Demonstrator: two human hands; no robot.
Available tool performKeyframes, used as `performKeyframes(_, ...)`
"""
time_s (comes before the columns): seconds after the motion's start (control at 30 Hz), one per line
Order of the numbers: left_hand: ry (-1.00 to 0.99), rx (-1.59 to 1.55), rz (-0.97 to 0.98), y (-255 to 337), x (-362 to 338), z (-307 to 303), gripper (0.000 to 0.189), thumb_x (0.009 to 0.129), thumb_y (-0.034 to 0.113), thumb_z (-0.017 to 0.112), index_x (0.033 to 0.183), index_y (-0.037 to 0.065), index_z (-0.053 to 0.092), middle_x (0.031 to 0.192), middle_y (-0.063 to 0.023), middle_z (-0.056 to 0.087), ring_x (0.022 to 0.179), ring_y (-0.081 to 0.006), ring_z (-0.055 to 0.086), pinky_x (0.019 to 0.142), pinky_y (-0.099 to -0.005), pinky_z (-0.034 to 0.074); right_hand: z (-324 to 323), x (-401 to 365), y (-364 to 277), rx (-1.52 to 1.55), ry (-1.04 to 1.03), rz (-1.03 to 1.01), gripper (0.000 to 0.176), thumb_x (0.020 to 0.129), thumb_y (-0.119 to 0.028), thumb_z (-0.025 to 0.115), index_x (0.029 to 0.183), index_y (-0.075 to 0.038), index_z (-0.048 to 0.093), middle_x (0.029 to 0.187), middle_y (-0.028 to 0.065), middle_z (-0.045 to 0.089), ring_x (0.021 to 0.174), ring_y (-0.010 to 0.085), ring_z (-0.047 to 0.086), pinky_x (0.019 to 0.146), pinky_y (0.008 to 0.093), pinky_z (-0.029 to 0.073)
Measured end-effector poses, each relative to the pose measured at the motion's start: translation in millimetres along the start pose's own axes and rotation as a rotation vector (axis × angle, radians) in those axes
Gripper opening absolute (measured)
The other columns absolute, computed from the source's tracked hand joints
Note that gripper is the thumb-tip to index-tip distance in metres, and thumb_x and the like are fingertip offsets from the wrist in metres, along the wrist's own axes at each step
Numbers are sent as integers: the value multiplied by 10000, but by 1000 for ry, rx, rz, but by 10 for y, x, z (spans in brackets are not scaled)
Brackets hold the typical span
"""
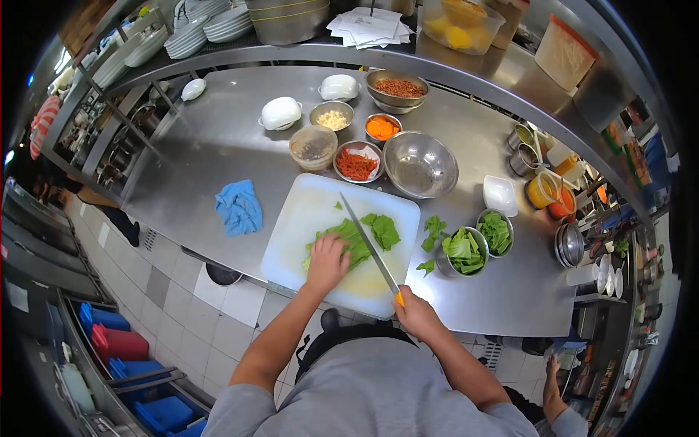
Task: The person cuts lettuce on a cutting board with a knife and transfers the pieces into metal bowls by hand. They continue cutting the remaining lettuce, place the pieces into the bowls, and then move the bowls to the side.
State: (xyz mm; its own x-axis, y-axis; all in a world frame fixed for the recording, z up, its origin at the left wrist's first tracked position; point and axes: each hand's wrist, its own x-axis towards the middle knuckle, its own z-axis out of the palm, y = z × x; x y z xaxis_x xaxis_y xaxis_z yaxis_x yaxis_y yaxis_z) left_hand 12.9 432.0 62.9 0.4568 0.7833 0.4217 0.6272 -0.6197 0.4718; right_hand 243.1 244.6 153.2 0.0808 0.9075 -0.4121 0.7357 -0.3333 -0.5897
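Note:
A white cutting board (291,218) lies at the near edge of the steel table with green lettuce leaves (355,244) on it. My left hand (328,260) presses down on the leaves with its fingers bent over them, holding them against the board. In my right hand (416,313) is a chef's knife (373,251) with a yellow handle, its long blade slanting up and left across the board. The blade lies along the right side of the held leaves. A cut piece of lettuce (385,231) rests to the right of the blade, and a small scrap sits near its tip.
Right of the board stand metal containers of cut lettuce (464,251), with loose pieces beside them. Behind it are an empty steel bowl (420,165), shredded orange-red food (357,164) and sliced carrots (382,128). A blue cloth (238,207) lies left. Another person's arm (553,386) shows lower right.

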Motion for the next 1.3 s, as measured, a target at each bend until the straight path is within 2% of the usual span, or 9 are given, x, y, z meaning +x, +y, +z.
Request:
performKeyframes(0.13, -60, 120, -61, -61, -28, 135, 260, 919, 161, 761, 1155, 96, 672, 1296, -127, 634, 1260, -354, 573, 1054, -535, 433, -49, -194, -45, -78, -94, -17, 356, 1100, -288, 578, 1316, -21, 482, 1105, 301, 750, 1016, 526, 720, 871, 620, 561)
performKeyframes(0.23, -98, 149, -41, -63, -50, 156, 236, 908, 170, 759, 1118, 98, 679, 1235, -107, 640, 1209, -329, 581, 1011, -505, 441, -39, -256, 20, -125, -139, 15, 399, 1096, -300, 596, 1349, -19, 470, 1080, 319, 753, 1002, 534, 726, 864, 606, 567)
performKeyframes(0.47, -161, 206, 37, -83, -34, 131, 211, 910, 180, 733, 1100, 97, 691, 1197, -92, 649, 1182, -315, 590, 979, -485, 444, 96, 110, -80, -173, -210, 47, 321, 1086, -241, 570, 1280, 2, 491, 1077, 318, 748, 1033, 526, 720, 885, 623, 557)
performKeyframes(0.63, -115, 182, 76, -78, -26, 166, 164, 890, 177, 708, 1033, 104, 675, 1141, -88, 625, 1155, -304, 585, 993, -484, 439, 451, 783, -173, -102, -28, -36, 309, 1085, -241, 564, 1267, 1, 505, 1067, 323, 746, 1030, 532, 718, 890, 631, 550)
performKeyframes(0.97, -1, 32, 8, -39, -35, 72, 299, 901, 136, 768, 1170, 81, 650, 1252, -126, 647, 1213, -331, 612, 1004, -500, 449, 268, 543, 31, -3, 106, 51, 383, 1094, -295, 588, 1348, -25, 493, 1062, 328, 750, 995, 551, 721, 879, 629, 565)
performKeyframes(1.03, -6, -4, -6, -72, -53, -22, 322, 900, 133, 787, 1187, 75, 652, 1275, -138, 642, 1240, -350, 605, 1023, -507, 445, 110, 330, -117, -5, 38, 16, 376, 1096, -302, 585, 1334, -26, 487, 1057, 327, 751, 983, 552, 721, 872, 629, 564)
performKeyframes(1.1, 107, 19, -33, -157, -91, -125, 300, 897, 133, 789, 1162, 76, 660, 1269, -134, 646, 1228, -355, 597, 1028, -518, 433, 42, 141, -202, 11, -15, -3, 368, 1094, -301, 597, 1310, -24, 486, 1035, 330, 748, 977, 554, 718, 856, 620, 559)
performKeyframes(1.23, 53, 52, -124, -309, -253, -183, 278, 892, 128, 791, 1137, 85, 669, 1225, -128, 648, 1199, -354, 591, 1021, -519, 427, 89, -44, -168, -38, -149, -40, 360, 1090, -307, 617, 1274, -28, 482, 1009, 326, 749, 965, 545, 720, 837, 609, 551)
performKeyframes(1.3, -34, 83, -75, -329, -286, -128, 255, 887, 127, 790, 1111, 93, 673, 1176, -115, 645, 1150, -347, 588, 1000, -505, 431, 129, -70, -116, -78, -184, -44, 361, 1088, -308, 620, 1276, -31, 483, 1012, 322, 751, 970, 541, 721, 839, 610, 552)
